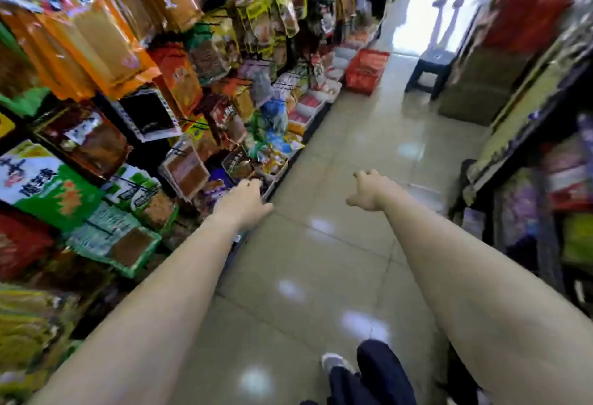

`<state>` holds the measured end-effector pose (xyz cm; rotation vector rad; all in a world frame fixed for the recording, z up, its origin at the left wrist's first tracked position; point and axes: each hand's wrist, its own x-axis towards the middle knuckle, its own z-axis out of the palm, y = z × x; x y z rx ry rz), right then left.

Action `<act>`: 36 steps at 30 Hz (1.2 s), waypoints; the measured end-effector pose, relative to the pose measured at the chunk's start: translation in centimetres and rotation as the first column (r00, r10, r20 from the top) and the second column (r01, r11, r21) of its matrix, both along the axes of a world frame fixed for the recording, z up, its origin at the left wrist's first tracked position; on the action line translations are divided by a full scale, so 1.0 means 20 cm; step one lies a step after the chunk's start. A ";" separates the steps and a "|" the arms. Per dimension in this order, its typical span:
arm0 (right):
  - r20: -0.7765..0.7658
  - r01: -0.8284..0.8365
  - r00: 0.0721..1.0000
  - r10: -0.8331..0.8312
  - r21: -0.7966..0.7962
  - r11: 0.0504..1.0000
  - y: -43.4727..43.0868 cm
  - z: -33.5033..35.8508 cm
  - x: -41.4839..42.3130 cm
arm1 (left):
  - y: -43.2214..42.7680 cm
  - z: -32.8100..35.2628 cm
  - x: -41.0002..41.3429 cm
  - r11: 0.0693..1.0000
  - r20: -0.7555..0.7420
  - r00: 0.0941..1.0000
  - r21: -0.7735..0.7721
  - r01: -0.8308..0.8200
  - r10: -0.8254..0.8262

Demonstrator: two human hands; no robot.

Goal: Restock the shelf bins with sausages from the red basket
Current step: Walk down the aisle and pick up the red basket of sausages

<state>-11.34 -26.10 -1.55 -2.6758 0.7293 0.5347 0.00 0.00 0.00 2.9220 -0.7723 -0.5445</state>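
The red basket [365,71] stands on the aisle floor far ahead, against the left shelving. Beside it, low shelf bins [316,101] hold red and white packs, too blurred to make out as sausages. My left hand [244,201] reaches forward near the low front edge of the left shelf, fingers pointing away, holding nothing. My right hand [369,189] is stretched out over the floor, fingers loosely curled, empty. Both hands are well short of the basket.
Hanging snack packets [179,77] fill the left shelving. A dark plastic stool [431,69] stands beyond the basket. Cardboard boxes [471,96] and shelving [526,148] line the right. The tiled floor [321,260] runs between. My leg and shoe [337,363] show at the bottom.
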 end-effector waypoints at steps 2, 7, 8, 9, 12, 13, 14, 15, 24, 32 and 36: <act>-0.003 0.063 0.998 -0.063 -0.016 0.998 -0.01 0.00 -0.08 | -0.04 0.01 -0.01 0.999 -0.005 0.999 0.014 0.038 -0.038; -0.041 0.198 0.979 -0.199 -0.021 0.980 -0.10 -0.02 -0.33 | -0.24 0.01 -0.03 0.983 -0.028 0.983 0.021 0.183 -0.182; -0.047 0.221 0.974 -0.222 -0.027 0.975 -0.12 0.00 -0.37 | -0.30 0.01 -0.03 0.976 -0.023 0.976 0.013 0.215 -0.215; -0.039 0.241 0.969 -0.242 -0.032 0.970 -0.16 0.00 -0.41 | -0.36 0.00 -0.03 0.970 -0.019 0.970 0.006 0.243 -0.243; -0.006 0.293 0.956 -0.293 -0.043 0.955 -0.30 0.03 -0.50 | -0.57 0.00 -0.03 0.950 -0.018 0.950 -0.020 0.313 -0.313; -0.002 0.310 0.950 -0.311 -0.040 0.950 -0.35 0.03 -0.51 | -0.64 0.00 -0.02 0.944 -0.015 0.944 -0.021 0.330 -0.330; 0.002 0.327 0.945 -0.327 -0.033 0.944 -0.41 0.03 -0.52 | -0.72 -0.01 -0.02 0.938 -0.016 0.938 -0.020 0.346 -0.346; 0.010 0.344 0.939 -0.344 -0.026 0.938 -0.48 0.03 -0.52 | -0.80 0.00 -0.02 0.933 -0.013 0.933 -0.018 0.359 -0.360; 0.053 0.384 0.922 -0.383 -0.024 0.923 -1.01 0.10 -0.37 | -1.38 0.02 0.19 0.925 -0.011 0.925 -0.016 0.379 -0.379; 0.013 0.366 0.930 -0.366 -0.027 0.930 -1.42 0.08 0.01 | -1.81 0.00 0.54 0.924 -0.014 0.925 -0.037 0.380 -0.380; -0.011 0.344 0.939 -0.345 -0.061 0.937 -1.67 0.04 0.31 | -2.05 -0.07 0.83 0.923 -0.019 0.923 -0.032 0.384 -0.385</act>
